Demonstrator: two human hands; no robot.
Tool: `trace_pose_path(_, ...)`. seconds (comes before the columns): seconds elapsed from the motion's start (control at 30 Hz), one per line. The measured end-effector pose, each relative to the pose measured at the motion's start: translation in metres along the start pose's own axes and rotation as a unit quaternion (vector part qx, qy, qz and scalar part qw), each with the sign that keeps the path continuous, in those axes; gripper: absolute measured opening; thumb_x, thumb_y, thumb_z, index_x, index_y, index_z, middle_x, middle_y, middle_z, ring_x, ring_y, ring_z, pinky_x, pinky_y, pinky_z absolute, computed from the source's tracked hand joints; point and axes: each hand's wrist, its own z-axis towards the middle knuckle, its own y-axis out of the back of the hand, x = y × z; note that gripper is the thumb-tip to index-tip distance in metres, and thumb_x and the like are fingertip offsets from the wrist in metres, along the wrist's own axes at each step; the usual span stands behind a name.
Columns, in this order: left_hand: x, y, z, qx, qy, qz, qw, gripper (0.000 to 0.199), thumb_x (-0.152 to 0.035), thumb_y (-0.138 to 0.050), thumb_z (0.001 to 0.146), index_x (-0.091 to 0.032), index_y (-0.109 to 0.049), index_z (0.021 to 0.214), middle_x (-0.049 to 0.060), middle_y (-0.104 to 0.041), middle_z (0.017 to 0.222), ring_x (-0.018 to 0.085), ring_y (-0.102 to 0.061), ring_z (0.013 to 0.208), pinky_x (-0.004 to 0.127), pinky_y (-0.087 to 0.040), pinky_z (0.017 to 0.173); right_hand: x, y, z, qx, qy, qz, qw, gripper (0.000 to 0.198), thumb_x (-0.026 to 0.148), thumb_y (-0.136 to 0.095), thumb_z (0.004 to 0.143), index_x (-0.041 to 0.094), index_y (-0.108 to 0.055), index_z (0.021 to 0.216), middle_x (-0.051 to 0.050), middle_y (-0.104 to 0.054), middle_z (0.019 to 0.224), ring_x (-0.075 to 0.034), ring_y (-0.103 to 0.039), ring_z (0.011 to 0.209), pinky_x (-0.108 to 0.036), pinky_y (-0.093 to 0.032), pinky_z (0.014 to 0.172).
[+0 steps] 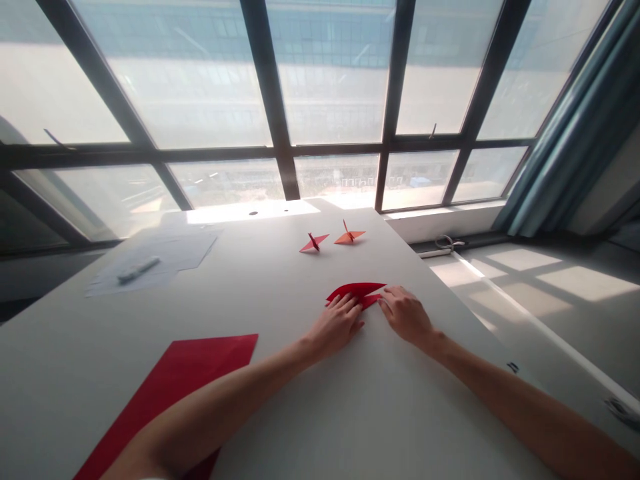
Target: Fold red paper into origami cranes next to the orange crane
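Observation:
A partly folded piece of red origami paper [356, 289] lies on the white table, its upper flap raised in a curve. My left hand [341, 320] rests flat on its near left part, fingers stretched out over the paper. At the paper's right tip is my right hand [404, 312], its fingertips closed on the pointed end. Beyond the hands stand two folded paper cranes, a red crane [313, 243] and an orange crane [349, 235]. A large red sheet [200, 363] lies at the left, partly hidden under my left forearm.
White papers [190, 248] with a pale, blurred, tube-like object [139, 269] on them lie at the table's far left. Large windows [335, 80] rise behind the table [280, 413]. A blue curtain [565, 140] hangs at right, above the sunlit floor.

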Motion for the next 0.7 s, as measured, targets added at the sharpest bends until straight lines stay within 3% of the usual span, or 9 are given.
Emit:
trace_pose_path(0.1,0.003,-0.004,0.000,0.009,-0.009,-0.015,1.000,0.039,-0.032,-0.045,0.098,-0.018,-0.051,0.134,0.014,-0.048,0.146,0.027,-0.036,0.141,0.047,-0.030,0.117,0.014,0.005,-0.002,0.011,0.091,0.045,0.995,0.027,0.031,-0.045,0.099,0.020,-0.067,0.112,-0.010,-0.066,0.116,-0.023,-0.056,0.111,-0.035,-0.043,0.097)
trace_pose_path(0.3,0.013,-0.017,-0.002,0.027,0.029,-0.026,0.999,0.061,-0.045,-0.044,0.098,-0.013,-0.033,0.149,0.019,-0.035,0.154,0.031,-0.029,0.145,0.050,-0.031,0.116,0.014,0.005,-0.003,0.035,0.103,0.024,0.994,0.025,0.034,-0.049,0.098,0.019,-0.067,0.109,-0.011,-0.065,0.112,-0.026,-0.055,0.107,-0.038,-0.042,0.092)
trace_pose_path(0.53,0.011,-0.009,-0.001,-0.046,0.028,0.003,0.999,0.038,-0.021,-0.042,0.097,-0.019,-0.050,0.135,0.014,-0.048,0.145,0.027,-0.043,0.136,0.046,-0.039,0.110,0.023,0.012,-0.007,0.040,0.106,-0.003,0.994,0.021,0.030,-0.053,0.096,0.017,-0.068,0.103,-0.012,-0.064,0.107,-0.026,-0.056,0.104,-0.040,-0.040,0.095)
trace_pose_path(0.6,0.018,-0.006,0.002,-0.106,0.075,-0.009,0.991,0.034,-0.016,-0.042,0.096,-0.021,-0.054,0.128,0.012,-0.054,0.136,0.026,-0.050,0.127,0.045,-0.044,0.103,0.029,0.014,-0.010,0.044,0.110,-0.004,0.993,0.021,0.030,-0.052,0.096,0.018,-0.068,0.098,-0.012,-0.064,0.104,-0.026,-0.056,0.102,-0.039,-0.041,0.093)
trace_pose_path(0.7,0.035,-0.006,0.006,-0.195,0.212,-0.057,0.956,0.033,-0.023,-0.050,0.094,-0.017,-0.052,0.126,0.012,-0.059,0.116,0.025,-0.058,0.108,0.043,-0.049,0.093,0.038,0.015,-0.014,0.055,0.117,-0.015,0.992,0.020,0.031,-0.052,0.096,0.018,-0.067,0.092,-0.011,-0.063,0.098,-0.026,-0.056,0.096,-0.038,-0.043,0.087)
